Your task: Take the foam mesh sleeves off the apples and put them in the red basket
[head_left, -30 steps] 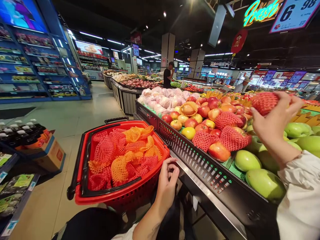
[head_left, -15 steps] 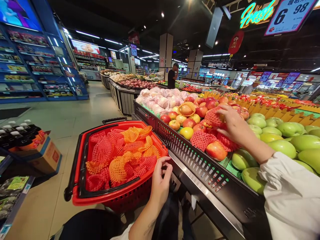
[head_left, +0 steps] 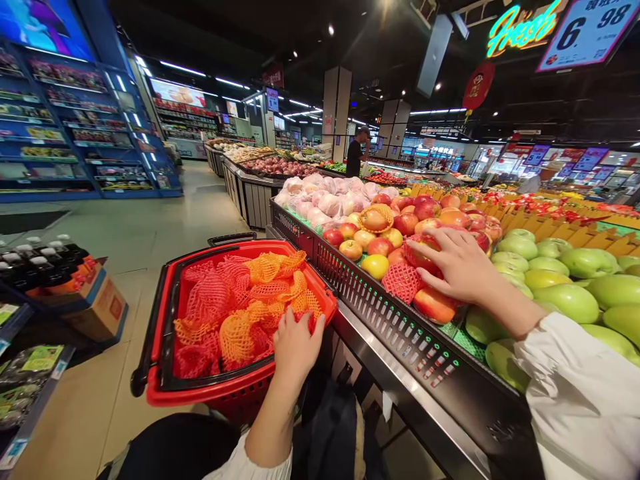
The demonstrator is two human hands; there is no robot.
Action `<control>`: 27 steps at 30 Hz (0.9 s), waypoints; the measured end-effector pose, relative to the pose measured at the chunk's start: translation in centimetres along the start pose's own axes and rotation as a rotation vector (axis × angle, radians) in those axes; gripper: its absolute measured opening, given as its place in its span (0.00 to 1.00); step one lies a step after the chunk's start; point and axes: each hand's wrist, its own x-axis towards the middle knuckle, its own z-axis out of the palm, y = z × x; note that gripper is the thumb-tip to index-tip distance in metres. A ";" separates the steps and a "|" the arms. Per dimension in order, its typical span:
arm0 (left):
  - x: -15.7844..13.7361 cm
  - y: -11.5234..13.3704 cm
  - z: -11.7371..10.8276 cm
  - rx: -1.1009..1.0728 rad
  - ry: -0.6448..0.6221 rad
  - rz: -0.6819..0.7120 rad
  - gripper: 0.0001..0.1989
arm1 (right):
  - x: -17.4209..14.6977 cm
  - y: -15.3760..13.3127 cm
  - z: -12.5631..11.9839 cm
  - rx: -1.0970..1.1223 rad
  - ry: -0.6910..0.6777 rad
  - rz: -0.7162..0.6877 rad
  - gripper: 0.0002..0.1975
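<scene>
The right hand's (head_left: 457, 263) fingers are spread over a netted apple (head_left: 416, 260); I cannot tell if they grip it. The left hand's (head_left: 295, 343) fingers, loosely parted, are above nets (head_left: 243, 333) inside the basket (head_left: 160, 373); earlier they were at its outer rim. The counter's (head_left: 490, 393) black wall stands between. Leftward, the floor (head_left: 135, 327) gives room.

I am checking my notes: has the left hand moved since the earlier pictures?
Yes: the left hand has moved left against the basket and now covers more of it.
</scene>
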 end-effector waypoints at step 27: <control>0.1 -1.0 -1.8 -0.629 0.527 0.204 0.08 | -0.4 -4.1 -0.9 -0.074 0.137 -0.155 0.25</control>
